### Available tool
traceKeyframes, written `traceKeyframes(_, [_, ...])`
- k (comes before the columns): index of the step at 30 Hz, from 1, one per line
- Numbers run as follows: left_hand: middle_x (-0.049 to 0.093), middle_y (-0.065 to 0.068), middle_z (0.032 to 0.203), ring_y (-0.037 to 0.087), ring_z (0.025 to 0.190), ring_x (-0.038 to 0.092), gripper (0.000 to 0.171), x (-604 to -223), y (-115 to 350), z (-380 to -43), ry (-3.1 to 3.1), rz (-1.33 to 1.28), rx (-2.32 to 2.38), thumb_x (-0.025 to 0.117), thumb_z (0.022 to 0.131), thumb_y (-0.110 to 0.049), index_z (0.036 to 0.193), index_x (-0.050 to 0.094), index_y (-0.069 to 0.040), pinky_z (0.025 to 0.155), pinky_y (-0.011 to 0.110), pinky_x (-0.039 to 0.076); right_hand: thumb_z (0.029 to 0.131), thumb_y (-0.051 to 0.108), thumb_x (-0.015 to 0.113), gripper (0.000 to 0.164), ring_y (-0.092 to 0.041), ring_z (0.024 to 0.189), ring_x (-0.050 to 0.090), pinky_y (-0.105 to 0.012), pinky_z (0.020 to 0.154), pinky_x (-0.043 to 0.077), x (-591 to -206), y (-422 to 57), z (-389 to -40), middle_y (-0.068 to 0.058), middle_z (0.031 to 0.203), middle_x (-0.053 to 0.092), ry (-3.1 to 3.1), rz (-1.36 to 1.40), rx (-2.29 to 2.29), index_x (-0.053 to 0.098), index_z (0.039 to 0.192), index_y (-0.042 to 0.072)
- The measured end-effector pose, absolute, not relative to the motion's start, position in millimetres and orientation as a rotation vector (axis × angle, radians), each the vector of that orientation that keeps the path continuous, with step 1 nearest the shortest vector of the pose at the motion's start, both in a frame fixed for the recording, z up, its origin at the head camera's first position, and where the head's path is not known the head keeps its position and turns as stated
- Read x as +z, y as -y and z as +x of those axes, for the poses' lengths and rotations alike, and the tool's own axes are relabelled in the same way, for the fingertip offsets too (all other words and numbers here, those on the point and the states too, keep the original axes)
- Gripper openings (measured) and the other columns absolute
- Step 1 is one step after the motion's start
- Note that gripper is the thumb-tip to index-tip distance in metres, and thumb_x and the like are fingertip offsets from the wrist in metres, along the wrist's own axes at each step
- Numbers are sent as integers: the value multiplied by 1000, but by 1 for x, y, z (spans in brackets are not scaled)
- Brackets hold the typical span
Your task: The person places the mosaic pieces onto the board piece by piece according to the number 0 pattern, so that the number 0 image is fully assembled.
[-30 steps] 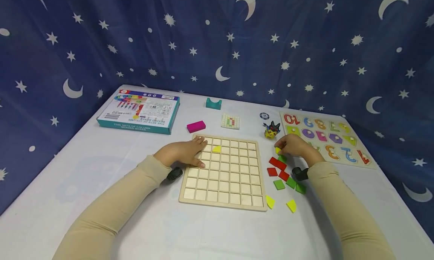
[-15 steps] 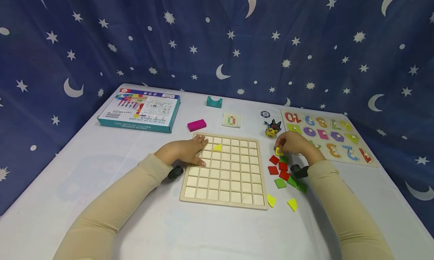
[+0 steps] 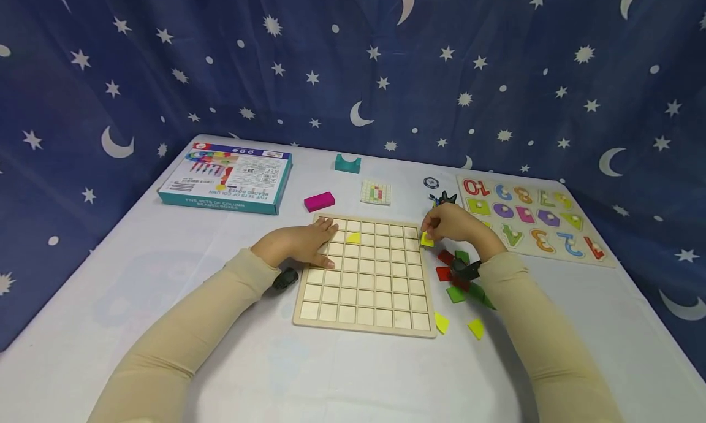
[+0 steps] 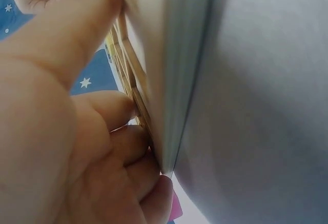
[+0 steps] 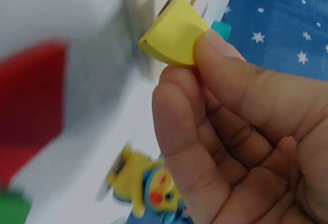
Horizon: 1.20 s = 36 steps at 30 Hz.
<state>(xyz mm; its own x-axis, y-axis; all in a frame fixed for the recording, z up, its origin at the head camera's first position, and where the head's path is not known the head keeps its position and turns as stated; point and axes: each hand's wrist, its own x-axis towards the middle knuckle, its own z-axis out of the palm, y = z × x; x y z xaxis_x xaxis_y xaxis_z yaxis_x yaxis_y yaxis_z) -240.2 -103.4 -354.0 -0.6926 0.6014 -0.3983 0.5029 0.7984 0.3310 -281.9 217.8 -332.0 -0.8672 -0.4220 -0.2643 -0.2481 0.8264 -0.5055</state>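
Note:
My left hand [image 3: 304, 244] rests on the left edge of a wooden grid board [image 3: 364, 333], its fingers spread over the border and outer squares. At the board's upper right edge, my right hand [image 3: 449, 222] pinches a yellow quarter-circle tile [image 5: 177, 32] between thumb and finger; the right wrist view shows it clearly. Another yellow tile [image 3: 353, 238] lies in a square near the board's upper left. Below my right wrist lie several red tiles [image 3: 444, 274] and green tiles [image 3: 456, 295], partly hidden by the wrist camera. Two more yellow tiles [image 3: 476, 328] lie near the board's lower right corner.
Behind the board are a small coloured pattern card [image 3: 375, 193], a magenta block [image 3: 319, 201] and a teal arch block [image 3: 347, 163]. A flat box [image 3: 226, 178] lies back left. A number puzzle [image 3: 529, 214] and a yellow figurine [image 5: 136, 178] are at right.
My right hand has lifted the yellow tile from beside the red and green pieces and carried it left to the board's edge. My left hand has stayed in place.

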Motion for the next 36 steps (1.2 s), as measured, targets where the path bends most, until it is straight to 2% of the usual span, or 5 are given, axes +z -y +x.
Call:
traceKeyframes(11, [3, 23, 153, 34, 142, -1, 89, -352, 103, -239, -2503, 820, 265, 58, 87, -43, 146, 10, 4, 114, 46, 10, 83, 3, 63, 6, -17, 66, 56, -31, 63, 48, -333, -170, -286, -5, 76, 63, -2558, -559, -712, 66, 89, 4])
traceKeyframes(17, [3, 22, 153, 34, 142, -1, 89, -353, 104, -239, -2507, 816, 264, 57, 87, -43, 146, 10, 4, 114, 46, 11, 83, 4, 65, 6, -16, 65, 56, -28, 61, 48, -335, -148, -288, -5, 77, 62, -2517, -579, -726, 66, 89, 4])
traceKeyframes(22, [3, 23, 153, 34, 142, -1, 89, -355, 103, -241, -2503, 827, 257, 57, 88, -44, 146, 9, 5, 115, 45, 9, 83, 4, 65, 7, -13, 62, 54, -24, 58, 46, -339, -140, -289, -5, 77, 62, -2534, -578, -713, 68, 89, 5])
traceKeyframes(30, [2, 24, 152, 34, 142, -2, 91, -354, 104, -240, -2503, 825, 251, 57, 87, -44, 145, 8, 7, 115, 45, 8, 83, 2, 64, 11, -13, 66, 56, -25, 63, 49, -344, -134, -290, -6, 81, 63, -2526, -552, -708, 69, 93, 3])
traceKeyframes(36, [1, 24, 152, 35, 141, -2, 90, -352, 104, -239, -2496, 842, 245, 57, 88, -43, 145, 8, 8, 115, 45, 8, 82, 0, 62, 10, -13, 65, 55, -25, 61, 49, -344, -131, -288, -5, 77, 61, -2526, -516, -709, 68, 91, 3])
